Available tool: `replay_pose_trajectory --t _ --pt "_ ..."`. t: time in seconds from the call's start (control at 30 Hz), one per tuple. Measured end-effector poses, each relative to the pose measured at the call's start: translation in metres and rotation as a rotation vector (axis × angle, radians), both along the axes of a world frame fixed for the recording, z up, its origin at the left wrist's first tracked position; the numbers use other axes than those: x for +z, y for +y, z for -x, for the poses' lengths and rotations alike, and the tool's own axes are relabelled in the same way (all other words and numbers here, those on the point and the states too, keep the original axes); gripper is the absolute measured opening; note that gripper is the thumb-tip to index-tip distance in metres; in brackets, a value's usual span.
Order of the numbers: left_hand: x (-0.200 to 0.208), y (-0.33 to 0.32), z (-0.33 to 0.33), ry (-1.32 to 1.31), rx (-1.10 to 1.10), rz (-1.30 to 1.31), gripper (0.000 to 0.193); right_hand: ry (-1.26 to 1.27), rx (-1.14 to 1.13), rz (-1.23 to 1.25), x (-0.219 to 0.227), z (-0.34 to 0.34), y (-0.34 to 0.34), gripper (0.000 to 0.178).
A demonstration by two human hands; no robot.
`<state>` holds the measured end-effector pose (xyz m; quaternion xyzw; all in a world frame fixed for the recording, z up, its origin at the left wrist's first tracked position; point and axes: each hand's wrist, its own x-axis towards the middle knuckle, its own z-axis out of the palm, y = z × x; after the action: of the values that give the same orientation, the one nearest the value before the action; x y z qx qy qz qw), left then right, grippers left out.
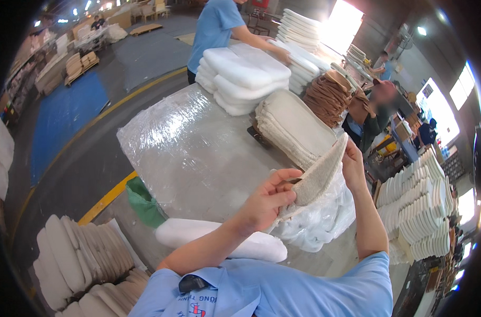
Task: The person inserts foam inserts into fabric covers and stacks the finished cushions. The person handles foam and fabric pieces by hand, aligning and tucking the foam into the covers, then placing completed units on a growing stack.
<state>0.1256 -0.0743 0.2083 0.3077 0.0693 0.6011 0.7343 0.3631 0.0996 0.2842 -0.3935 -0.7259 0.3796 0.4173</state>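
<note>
Gleaming under wrinkled clear film (161, 127), a grey table (240, 169) stands on the workshop's dark floor (85, 177), a blue mat (71, 119) to its left. Above the table's right side, the left hand (275, 194) is partly closed, thumb and fingers pinching the lower end of a fuzzy, curved beige fabric piece (323, 174); the right hand (352, 161), fingers bent, grips its upper end. At the table's right lies a stack of beige covers (293, 121); at its far edge, puffy white cushions (246, 68); at its near edge, a white roll (256, 245).
</note>
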Motion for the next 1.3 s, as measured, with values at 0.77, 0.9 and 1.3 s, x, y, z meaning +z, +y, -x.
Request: replay_pose_trajectory --t 0.77,0.9,1.3 --pt "-0.047 0.022 -0.035 -0.23 -0.342 0.056 0.044 -0.017 -0.171 -0.042 -0.007 -0.08 -0.067 0.02" --pt "-0.034 -0.001 -0.015 -0.177 -0.254 0.269 0.042 -0.399 0.135 0.23 0.069 -0.118 -0.116 0.022" --pt "-0.071 -0.091 0.051 0.28 0.235 0.617 0.031 0.328 0.201 0.871 -0.214 0.163 -0.157 0.026"
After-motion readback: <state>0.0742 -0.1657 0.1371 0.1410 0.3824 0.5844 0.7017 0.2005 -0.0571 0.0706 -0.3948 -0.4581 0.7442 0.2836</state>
